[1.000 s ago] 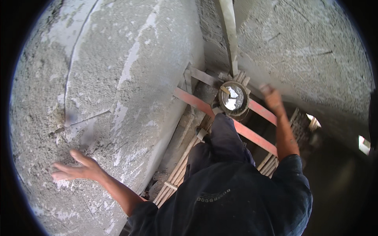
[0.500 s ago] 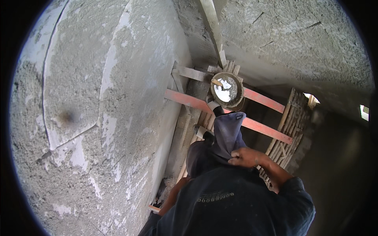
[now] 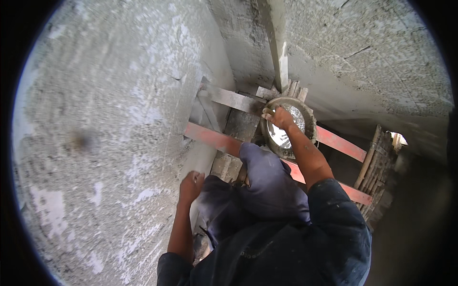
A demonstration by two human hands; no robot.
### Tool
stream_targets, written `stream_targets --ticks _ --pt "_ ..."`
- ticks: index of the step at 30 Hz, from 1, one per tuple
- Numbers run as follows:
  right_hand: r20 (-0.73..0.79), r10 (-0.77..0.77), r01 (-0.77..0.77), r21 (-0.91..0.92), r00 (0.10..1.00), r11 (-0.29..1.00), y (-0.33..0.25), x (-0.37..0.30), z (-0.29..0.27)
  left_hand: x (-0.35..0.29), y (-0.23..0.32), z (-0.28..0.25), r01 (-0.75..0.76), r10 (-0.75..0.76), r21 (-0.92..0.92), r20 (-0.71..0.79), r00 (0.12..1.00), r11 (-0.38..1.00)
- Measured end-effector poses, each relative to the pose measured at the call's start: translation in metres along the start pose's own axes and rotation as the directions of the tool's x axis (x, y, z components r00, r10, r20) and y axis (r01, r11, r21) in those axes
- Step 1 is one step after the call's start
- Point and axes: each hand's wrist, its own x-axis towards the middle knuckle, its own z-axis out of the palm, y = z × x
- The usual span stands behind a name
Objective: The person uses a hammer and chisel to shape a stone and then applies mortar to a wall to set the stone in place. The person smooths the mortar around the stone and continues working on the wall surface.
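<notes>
A round bucket (image 3: pixel 309 125) stands on the planks ahead of me, with wet grey contents and a bright reflection inside. Over its left side reaches my right hand (image 3: pixel 282 117), fingers closed round the short wooden handle (image 3: pixel 267 111) of a tool. The tool's head is hidden, so its kind does not show. My left hand (image 3: pixel 192 185) is raised beside my left knee, close to the plastered wall (image 3: pixel 119 143). Its fingers are curled in, and nothing shows in them.
Red boards (image 3: pixel 213 137) cross beneath me, with dark gaps between them. Bundled poles (image 3: pixel 379 167) lie to the right. An upright beam (image 3: pixel 279 52) rises behind the bucket, in front of another rough wall (image 3: pixel 367 62).
I have bent lower, toward the bucket. My right hand has left my thigh and taken hold of the wooden handle. My left hand has come up and forward beside the wall.
</notes>
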Motion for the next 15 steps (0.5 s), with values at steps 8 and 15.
stream_targets --ticks 8,15 --pt "0.004 -0.092 0.091 -0.197 0.996 0.976 0.017 0.025 0.031 0.101 0.01 0.113 -0.179 0.183 -0.215 -0.001 0.983 0.96" --pt "-0.591 -0.084 0.083 -0.03 0.802 0.996 0.059 -0.103 -0.086 0.121 0.026 0.159 -0.192 0.257 -0.283 0.213 0.943 0.94"
